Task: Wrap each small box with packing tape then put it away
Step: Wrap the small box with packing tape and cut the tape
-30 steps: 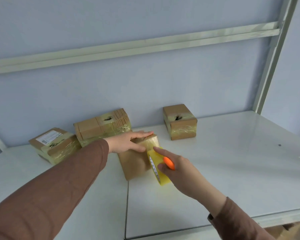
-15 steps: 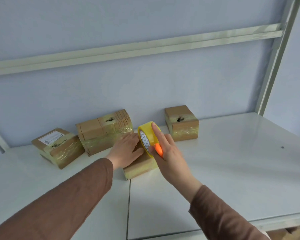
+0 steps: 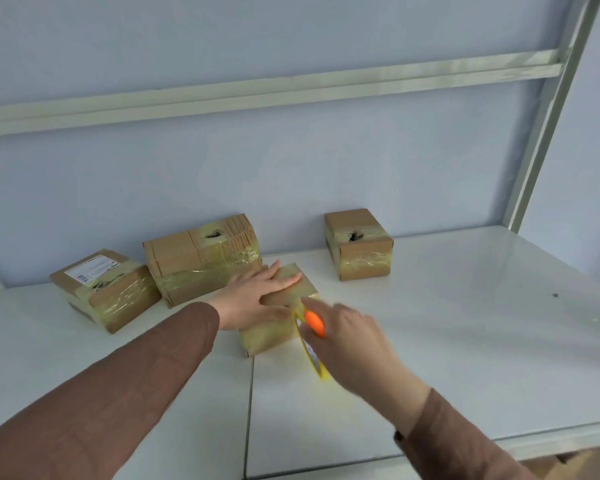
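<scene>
Pressing your left hand (image 3: 257,299) flat, fingers spread, on the small box (image 3: 278,327) mid-table (image 3: 465,341); your right hand (image 3: 347,344) is gripping the tape roll (image 3: 312,355) beside it.

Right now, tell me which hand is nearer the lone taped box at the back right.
Right. The right hand, holding the tape roll, is in front of that box; the left hand lies further left, flat on the middle box.
</scene>
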